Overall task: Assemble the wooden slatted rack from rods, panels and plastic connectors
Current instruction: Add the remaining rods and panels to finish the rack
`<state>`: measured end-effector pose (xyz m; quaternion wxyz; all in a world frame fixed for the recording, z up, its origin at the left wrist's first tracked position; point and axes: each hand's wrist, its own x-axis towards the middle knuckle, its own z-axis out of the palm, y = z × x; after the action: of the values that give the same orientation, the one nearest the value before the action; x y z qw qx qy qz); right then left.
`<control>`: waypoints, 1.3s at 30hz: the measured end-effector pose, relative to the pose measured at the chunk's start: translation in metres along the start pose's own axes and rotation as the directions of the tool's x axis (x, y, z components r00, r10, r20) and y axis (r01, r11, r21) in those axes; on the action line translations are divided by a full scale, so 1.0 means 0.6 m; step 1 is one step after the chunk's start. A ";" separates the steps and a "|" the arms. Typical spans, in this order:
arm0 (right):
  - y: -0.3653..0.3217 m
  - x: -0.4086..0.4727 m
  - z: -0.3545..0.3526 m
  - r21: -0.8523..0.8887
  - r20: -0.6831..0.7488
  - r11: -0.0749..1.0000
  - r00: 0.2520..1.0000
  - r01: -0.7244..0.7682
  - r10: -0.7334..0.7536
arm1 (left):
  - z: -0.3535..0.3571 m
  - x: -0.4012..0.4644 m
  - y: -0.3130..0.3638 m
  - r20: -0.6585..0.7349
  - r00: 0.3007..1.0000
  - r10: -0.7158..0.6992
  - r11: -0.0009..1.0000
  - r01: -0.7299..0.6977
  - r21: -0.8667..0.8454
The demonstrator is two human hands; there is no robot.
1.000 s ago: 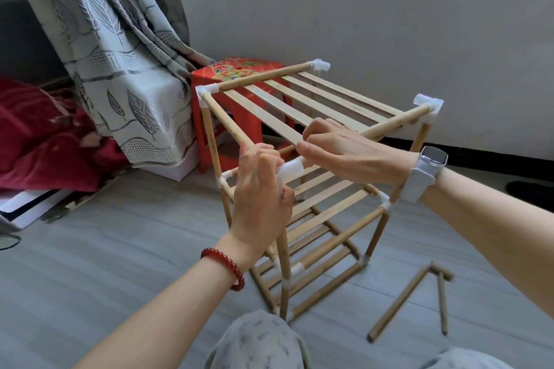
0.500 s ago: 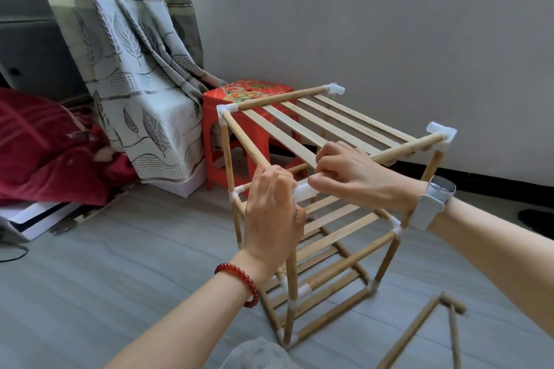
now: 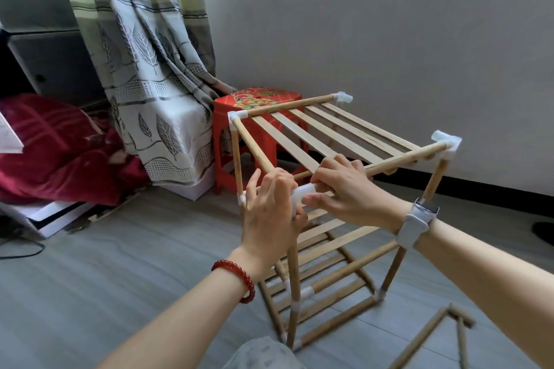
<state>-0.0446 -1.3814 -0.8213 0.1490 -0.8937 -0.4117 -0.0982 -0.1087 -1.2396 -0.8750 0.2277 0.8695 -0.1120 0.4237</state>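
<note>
You are gripping the white connector (image 3: 304, 193) at the rack's (image 3: 329, 141) near corner, in the middle of the frame. Your left hand (image 3: 269, 219) is wrapping round it from below, hiding most of it; your right hand (image 3: 344, 192) is pinching its end and the front rod (image 3: 398, 159). Spare rods (image 3: 425, 335) are lying at lower right, cut off by the frame edge.

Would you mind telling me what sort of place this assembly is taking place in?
Probably a room in a home, perhaps a bedroom: a leaf-patterned curtain hangs to the grey floor, a red plastic stool stands by the wall, and a red blanket lies nearby.
</note>
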 end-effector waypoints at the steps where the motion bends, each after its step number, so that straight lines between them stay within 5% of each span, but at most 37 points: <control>1: -0.002 0.000 0.000 0.017 -0.003 1.000 1.000 -0.012 0.012 | 0.001 -0.001 -0.001 -0.002 1.000 0.005 1.000 -0.005 0.001; 26: -0.005 -0.006 0.000 0.105 -0.085 0.994 0.996 0.019 -0.010 | 0.019 0.015 -0.004 0.007 0.999 0.031 0.995 -0.032 0.093; 30: 0.019 -0.018 -0.025 0.231 -0.027 0.971 0.998 0.057 -0.053 | 0.012 0.013 -0.015 0.111 0.994 0.013 0.995 -0.003 -0.095; 36: 0.097 -0.054 -0.045 -0.196 -0.158 0.979 0.987 -0.060 0.029 | 0.006 0.027 -0.042 0.118 0.959 -0.259 0.870 0.285 -0.402; 39: 0.079 -0.031 -0.032 -0.306 -0.138 0.952 0.988 0.028 -0.073 | -0.009 0.036 -0.058 0.170 0.927 -0.334 0.801 0.375 -0.467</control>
<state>-0.0211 -1.4304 -0.8178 0.0377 -0.8854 -0.4024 -0.2297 -0.0854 -1.2066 -0.8655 0.5115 0.8044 -0.0604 0.2961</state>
